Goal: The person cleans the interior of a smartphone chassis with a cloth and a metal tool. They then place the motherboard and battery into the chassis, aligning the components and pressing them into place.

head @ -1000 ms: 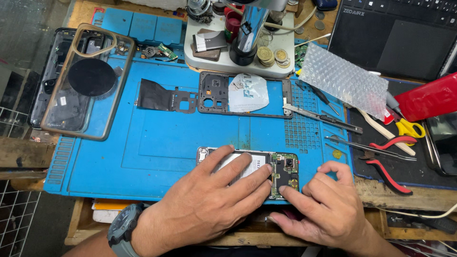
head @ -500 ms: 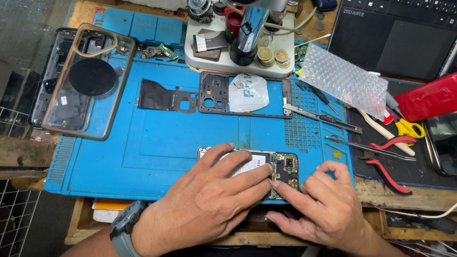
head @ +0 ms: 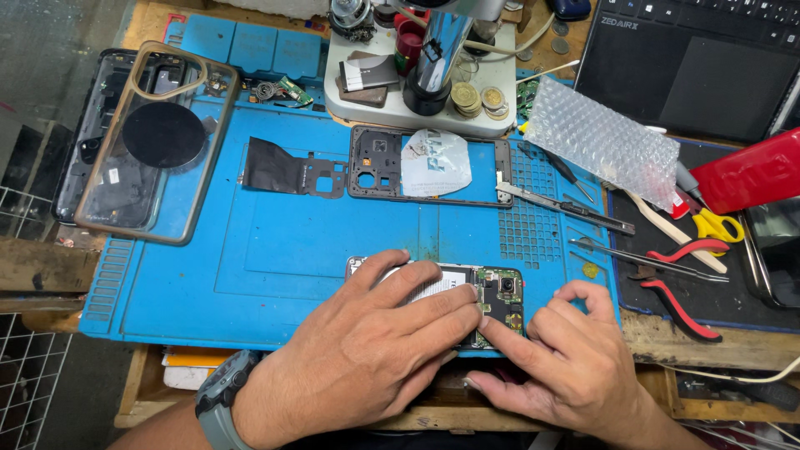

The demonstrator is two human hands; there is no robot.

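Note:
An opened phone (head: 498, 293) lies at the near edge of the blue work mat (head: 275, 250), its green circuit board and camera showing. My left hand (head: 375, 350) rests flat on the phone's body, fingers spread, covering most of it. My right hand (head: 567, 358) sits beside it, with the forefinger tip pressing on the lower edge of the circuit board. A dark watch is on my left wrist.
A black phone frame (head: 375, 162) and a black shield plate (head: 287, 173) lie mid-mat. A clear case (head: 154, 137) with a round black disc sits far left. Microscope base (head: 400, 92), bubble wrap (head: 600, 137), tweezers (head: 567, 208), red-handled pliers (head: 679, 287) and a laptop (head: 692, 58) stand right and behind.
My left hand has slid slightly along the phone; my right forefinger stays on the board. Nothing else moved.

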